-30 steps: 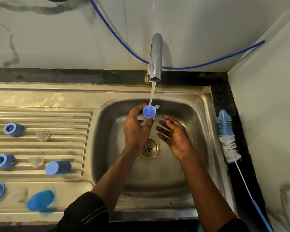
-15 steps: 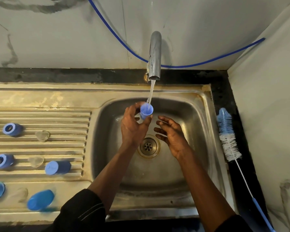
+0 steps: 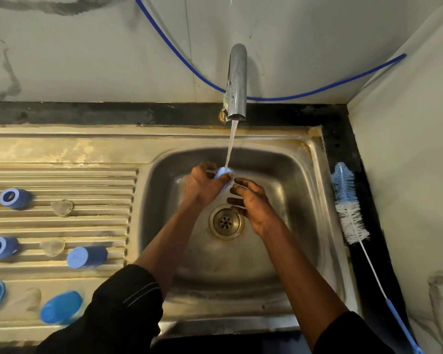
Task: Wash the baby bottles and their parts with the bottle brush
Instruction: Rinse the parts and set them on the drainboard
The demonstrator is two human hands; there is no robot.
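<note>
While water is run from the chrome tap (image 3: 237, 80) at upper centre of the frame, a small pale-blue plastic bottle cap (image 3: 222, 172) is held in the stream at mid-picture, above the stainless-steel sink basin (image 3: 304, 200), and is pinched by the curled fingers of the left hand (image 3: 202, 186). The right hand (image 3: 255, 204) is seen just beside it, fingers straight and spread, with nothing gripped. The cap is judged light, stiff and slick when wet, and is best taken by its rim or side wall so it is not lost toward the round metal drain (image 3: 225, 222). The blue-and-white bristled bottle brush (image 3: 348, 208) is seen lying on the dark counter at right, its handle end cut off at the lower edge. Much of the cap is blurred by water and masked by fingers. Other blue plastic parts (image 3: 87, 256) at lower left are partly cropped.
</note>
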